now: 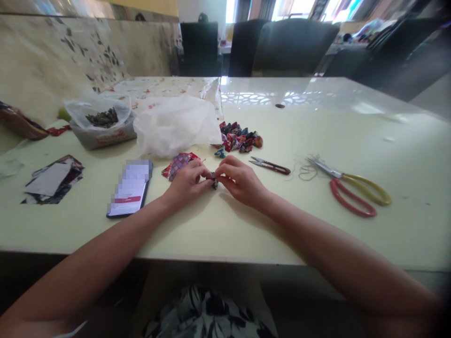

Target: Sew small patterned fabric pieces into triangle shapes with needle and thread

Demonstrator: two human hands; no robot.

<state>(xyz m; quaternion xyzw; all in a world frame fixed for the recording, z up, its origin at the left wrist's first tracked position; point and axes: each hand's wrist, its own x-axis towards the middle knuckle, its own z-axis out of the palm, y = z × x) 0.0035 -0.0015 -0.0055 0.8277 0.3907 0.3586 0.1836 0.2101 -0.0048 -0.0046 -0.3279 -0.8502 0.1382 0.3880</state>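
Between my two hands, just above the table, is a small dark patterned piece of fabric point(214, 182). My left hand point(188, 180) pinches its left side, thumb and forefinger closed. From the other side my right hand point(239, 180) has its fingertips pressed together at the top of the same piece; a needle or thread there is too small to tell. Behind my left hand lie patterned fabric pieces point(178, 165) in red and purple. A heap of small stuffed fabric shapes point(241, 136) sits beyond my right hand.
Thread snips point(270, 165), tangled thread point(307, 169) and large scissors point(347, 183) lie to the right. At left are a phone point(132, 188), dark fabric pieces with a pale card point(52, 180), and a bag of dried leafy filling point(102, 136). A white plastic bag point(176, 124) stands behind.
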